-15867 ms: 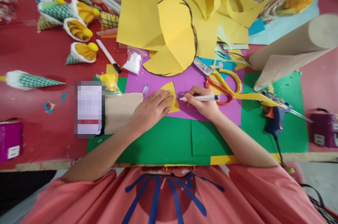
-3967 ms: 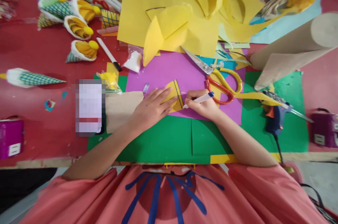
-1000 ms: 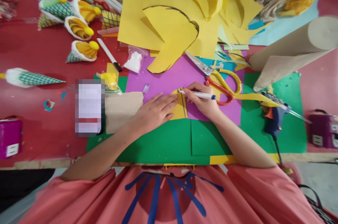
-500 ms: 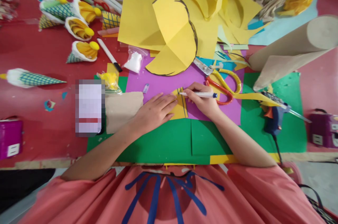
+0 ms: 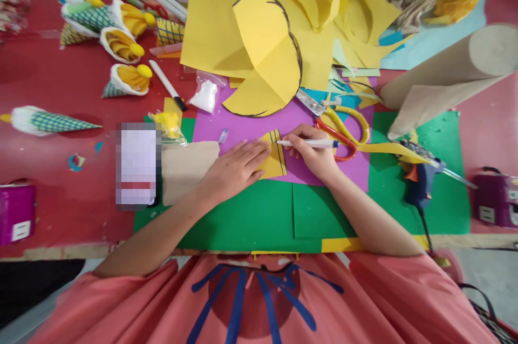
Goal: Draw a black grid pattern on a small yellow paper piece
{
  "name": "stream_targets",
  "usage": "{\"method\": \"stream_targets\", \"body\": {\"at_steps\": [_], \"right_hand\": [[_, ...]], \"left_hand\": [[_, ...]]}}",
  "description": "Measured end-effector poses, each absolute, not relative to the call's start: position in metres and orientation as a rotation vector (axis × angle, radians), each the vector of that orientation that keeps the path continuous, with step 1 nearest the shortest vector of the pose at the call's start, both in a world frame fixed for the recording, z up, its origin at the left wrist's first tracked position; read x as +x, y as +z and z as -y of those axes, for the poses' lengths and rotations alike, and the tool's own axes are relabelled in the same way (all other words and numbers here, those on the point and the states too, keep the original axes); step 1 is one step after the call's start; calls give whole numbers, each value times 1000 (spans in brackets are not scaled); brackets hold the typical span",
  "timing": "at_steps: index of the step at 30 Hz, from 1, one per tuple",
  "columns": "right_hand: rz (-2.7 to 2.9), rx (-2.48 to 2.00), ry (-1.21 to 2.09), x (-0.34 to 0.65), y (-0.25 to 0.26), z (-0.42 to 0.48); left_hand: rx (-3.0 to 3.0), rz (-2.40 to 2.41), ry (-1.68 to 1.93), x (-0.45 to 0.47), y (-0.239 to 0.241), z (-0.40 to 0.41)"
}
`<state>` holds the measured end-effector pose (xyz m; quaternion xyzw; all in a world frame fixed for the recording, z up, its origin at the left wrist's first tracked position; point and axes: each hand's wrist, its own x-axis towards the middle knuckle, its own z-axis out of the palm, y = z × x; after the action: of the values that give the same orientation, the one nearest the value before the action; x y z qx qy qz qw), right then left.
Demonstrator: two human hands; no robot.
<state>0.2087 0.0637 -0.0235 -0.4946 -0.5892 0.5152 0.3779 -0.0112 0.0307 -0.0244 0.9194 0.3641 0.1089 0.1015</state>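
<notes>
My left hand (image 5: 236,167) lies flat with fingers stretched out, pressing a small yellow paper piece (image 5: 274,158) onto the purple sheet (image 5: 259,122). Dark lines run along the piece's right edge. My right hand (image 5: 313,154) is closed round a white marker (image 5: 311,143) with a blue end, its tip touching the yellow piece's right edge. Part of the piece is hidden under my left fingers.
Yellow-and-red scissors (image 5: 342,125) lie just right of my right hand. A glue gun (image 5: 421,179) rests on the green sheet (image 5: 324,209). Yellow paper sheets (image 5: 267,36) pile behind. Paper cones (image 5: 121,44), a black-tipped marker (image 5: 165,85), a brown paper roll (image 5: 445,74) surround.
The marker has moved slightly right and its tip now sits at the yellow piece's right edge; the piece shows dark lines it lacked at first. The big yellow sheet behind has settled.
</notes>
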Motion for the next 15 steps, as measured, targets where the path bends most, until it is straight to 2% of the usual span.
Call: {"method": "stream_targets", "body": {"at_steps": [15], "right_hand": [[1691,-1295,1228,205,-22,-64]], "left_hand": [[2733,-1062,295,-12,-24,-32]]}}
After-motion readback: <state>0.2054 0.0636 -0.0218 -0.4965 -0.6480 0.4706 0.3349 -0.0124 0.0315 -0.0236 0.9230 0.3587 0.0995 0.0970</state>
